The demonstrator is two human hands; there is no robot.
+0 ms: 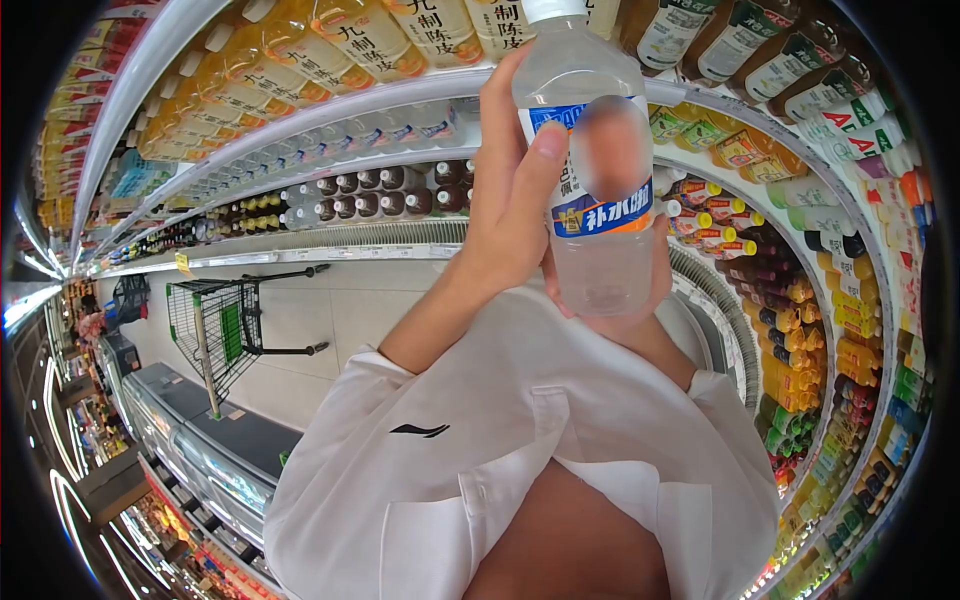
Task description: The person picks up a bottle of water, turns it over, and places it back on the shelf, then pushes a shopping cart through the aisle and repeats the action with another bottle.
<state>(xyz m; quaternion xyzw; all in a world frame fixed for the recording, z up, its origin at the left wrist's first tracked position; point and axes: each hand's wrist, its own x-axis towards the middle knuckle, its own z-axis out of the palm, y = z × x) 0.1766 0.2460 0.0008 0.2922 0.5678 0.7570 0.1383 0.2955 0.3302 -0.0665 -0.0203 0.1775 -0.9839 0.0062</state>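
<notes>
Above creased cloth (480, 400), the left hand (507, 200) clasps a rounded plastic bottle (600, 170), right hand (661, 265) seemingly cupping it.

The held bottle (575, 180) was clear, glossy plastic, its label (600, 218) smooth and shiny, its cap (555, 9) smooth plastic. Along the upper shelf's front edge (400, 84), itself smooth, stood glossy plastic drink containers (390, 45). The shirt (400, 460) was matt, softly creased cloth; the cart (228, 330) looked like metal wire, the floor (380, 297) smooth tile.
</notes>
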